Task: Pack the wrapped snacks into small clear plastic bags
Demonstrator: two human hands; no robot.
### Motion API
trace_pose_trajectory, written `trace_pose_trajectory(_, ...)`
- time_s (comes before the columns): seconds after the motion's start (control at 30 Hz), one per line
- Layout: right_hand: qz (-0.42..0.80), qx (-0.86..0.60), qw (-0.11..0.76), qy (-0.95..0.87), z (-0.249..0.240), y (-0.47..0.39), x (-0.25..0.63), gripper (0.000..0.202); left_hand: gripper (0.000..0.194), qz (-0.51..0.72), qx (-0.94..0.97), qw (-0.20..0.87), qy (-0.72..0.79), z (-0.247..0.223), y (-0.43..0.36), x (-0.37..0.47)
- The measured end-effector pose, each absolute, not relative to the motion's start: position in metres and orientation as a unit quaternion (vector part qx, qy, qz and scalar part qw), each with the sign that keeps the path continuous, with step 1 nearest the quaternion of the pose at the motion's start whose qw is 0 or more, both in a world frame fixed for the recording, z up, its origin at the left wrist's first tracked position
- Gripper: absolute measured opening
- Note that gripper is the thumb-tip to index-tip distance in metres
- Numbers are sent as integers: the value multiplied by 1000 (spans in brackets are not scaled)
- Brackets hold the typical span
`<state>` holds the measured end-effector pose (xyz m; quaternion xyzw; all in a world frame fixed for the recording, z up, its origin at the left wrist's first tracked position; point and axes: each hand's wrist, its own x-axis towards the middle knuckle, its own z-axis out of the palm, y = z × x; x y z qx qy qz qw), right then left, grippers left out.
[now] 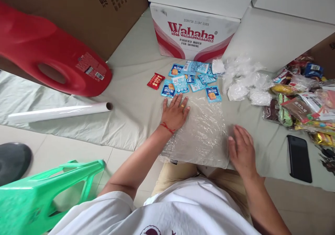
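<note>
"Green plastic on the left first?"

"Yes, a stool [23, 196] at eight o'clock from mid-view, on pale floor tiles [119, 161] with visible joints. Something dark and rounded [14, 161] sits behind it, cut off by the edge."

"And above?"

"A white roll [60, 112] lies on the wrinkled grey-green cloth [125, 123] at nine. Near ten is a red jug [81, 62], with a brown cardboard box [86, 22] behind it."

"Centre?"

"The left hand [175, 114] rests palm down, fingers open and spread, on the clear plastic sheet [206, 127], which lies creased toward four, reaching the cloth's near edge. A red packet [156, 81] is at eleven; blue packets [180, 83] cluster around one, before a Wahaha carton [193, 34]."

"The other hand?"

"The right hand [242, 153], at four, has open, slightly curved fingers, by the sheet's right edge. I can't tell whether they touch it."

"Far right?"

"Crumpled clear plastic [246, 81] between two and three, beneath white panels [277, 36]; mixed snack packs [303, 106] at three; a black phone [299, 158] between three and four, keys [329, 158] beyond it."
</note>
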<state>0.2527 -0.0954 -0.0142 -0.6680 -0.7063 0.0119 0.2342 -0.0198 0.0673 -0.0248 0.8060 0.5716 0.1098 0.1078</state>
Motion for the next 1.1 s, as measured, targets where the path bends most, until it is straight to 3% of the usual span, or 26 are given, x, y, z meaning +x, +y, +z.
trace_pose_trajectory(0.07, 64, -597, 247, -760, -9, -70, 221, 54, 58, 109, 807, 107, 570, -24, 67, -20)
trace_pose_trajectory(0.2, 127, -501, 168, -839, -14, -16, 173, 58, 59, 108, 815, 95, 562, -23, 64, -20)
trace_pose_trajectory(0.37, 49, -603, 126, -786, -35, 19, 204, 57, 62, 110, 824, 83, 550, -26, 61, -20)
trace_pose_trajectory(0.73, -27, -752, 105, -651, -45, -3, 285, 63, 60, 127, 867, 104, 470, -29, 88, -12)
trace_pose_trajectory(0.97, -67, -718, 166, -673, 4, 41, 288, 51, 60, 141, 870, 110, 459, -32, 94, -14)
trace_pose_trajectory(1.1, 6, -625, 147, -766, 32, 107, 238, 39, 60, 152, 871, 108, 455, -33, 95, -15)
